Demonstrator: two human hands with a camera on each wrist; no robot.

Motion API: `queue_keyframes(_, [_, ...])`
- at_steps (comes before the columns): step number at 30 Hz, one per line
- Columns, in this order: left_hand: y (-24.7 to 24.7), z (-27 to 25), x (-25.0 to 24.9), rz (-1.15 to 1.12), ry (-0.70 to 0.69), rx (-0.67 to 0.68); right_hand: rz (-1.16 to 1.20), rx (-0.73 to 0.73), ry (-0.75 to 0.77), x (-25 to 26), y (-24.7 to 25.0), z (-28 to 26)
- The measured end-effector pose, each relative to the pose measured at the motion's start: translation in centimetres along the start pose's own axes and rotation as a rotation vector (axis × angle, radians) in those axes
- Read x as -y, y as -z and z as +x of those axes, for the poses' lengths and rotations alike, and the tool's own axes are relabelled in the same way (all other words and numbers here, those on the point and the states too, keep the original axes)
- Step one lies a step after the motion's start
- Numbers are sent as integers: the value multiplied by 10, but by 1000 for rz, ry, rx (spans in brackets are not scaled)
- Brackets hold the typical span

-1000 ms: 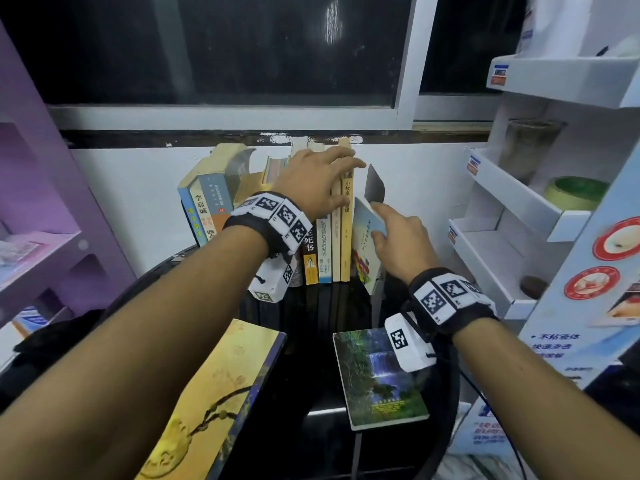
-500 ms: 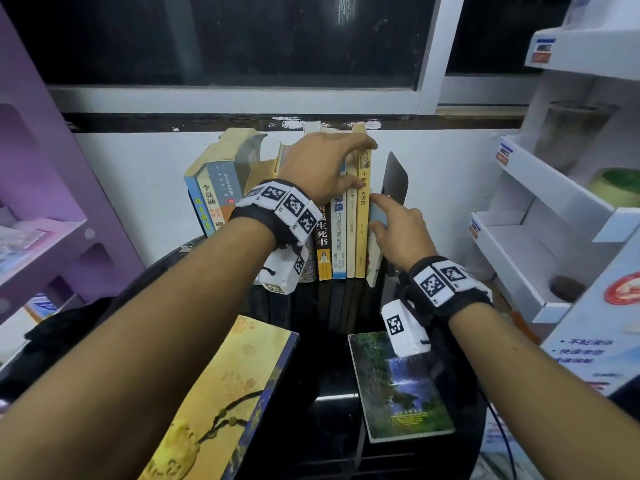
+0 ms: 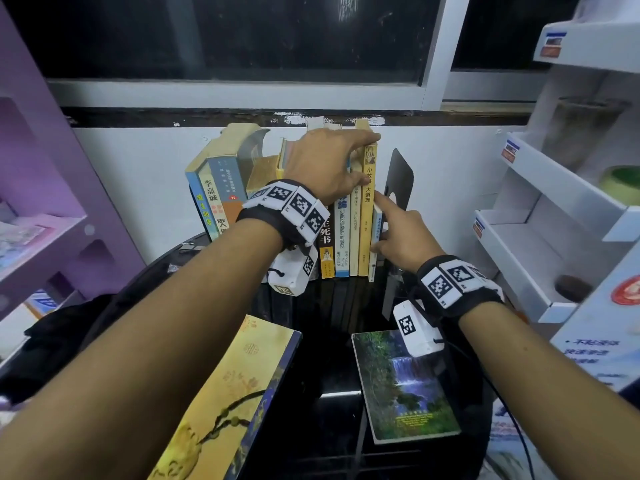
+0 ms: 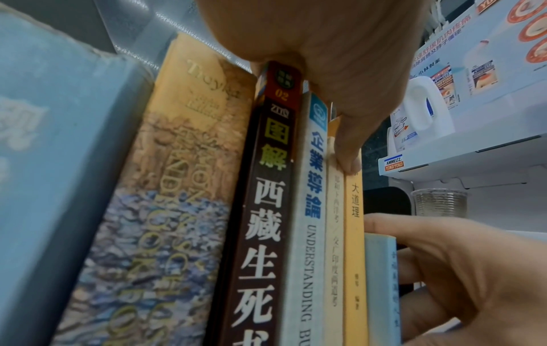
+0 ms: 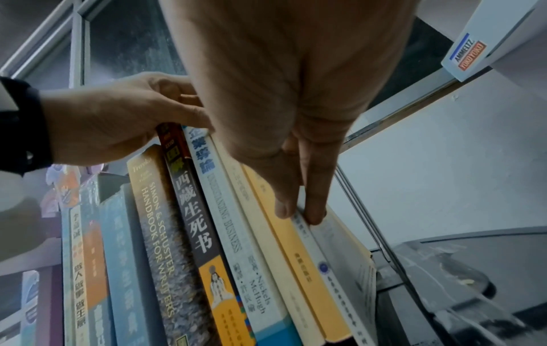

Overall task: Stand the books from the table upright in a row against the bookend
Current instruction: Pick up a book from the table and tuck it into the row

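Note:
Several books stand upright in a row at the back of the black round table. My left hand grips their tops, fingers over the upper edges and thumb on the yellow spine. My right hand presses a thin pale-blue book upright against that yellow book with straight fingers. The black metal bookend stands just right of the thin book, behind my right hand. A yellow book and a waterfall-cover book lie flat near the table's front.
White display shelves with small items stand close on the right. A purple shelf unit is on the left. Behind the books are a white wall and a dark window. At the row's left end, thick books lean.
The thin pale-blue book has gone from leaning on my right hand to standing upright against the yellow book. My left hand has stayed on the book tops.

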State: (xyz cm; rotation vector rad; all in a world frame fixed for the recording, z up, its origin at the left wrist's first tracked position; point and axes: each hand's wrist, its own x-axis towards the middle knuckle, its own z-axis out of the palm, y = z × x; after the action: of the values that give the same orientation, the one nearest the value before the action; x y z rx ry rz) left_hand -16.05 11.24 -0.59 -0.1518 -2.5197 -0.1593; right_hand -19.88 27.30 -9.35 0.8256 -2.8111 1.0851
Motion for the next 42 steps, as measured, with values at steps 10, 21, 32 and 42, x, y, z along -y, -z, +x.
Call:
queue_keyframes(10, [-1, 0, 1, 5, 6, 4, 43, -35, 5, -7, -5, 9])
queue_keyframes(21, [-1, 0, 0, 4, 6, -3, 41, -7, 5, -4, -1, 8])
queue_keyframes(32, [-1, -2, -1, 18, -35, -30, 25, 46, 6, -2, 4, 2])
queue_keyframes(42, [6, -3, -2, 17, -105, 86, 19, 63, -28, 3, 18, -20])
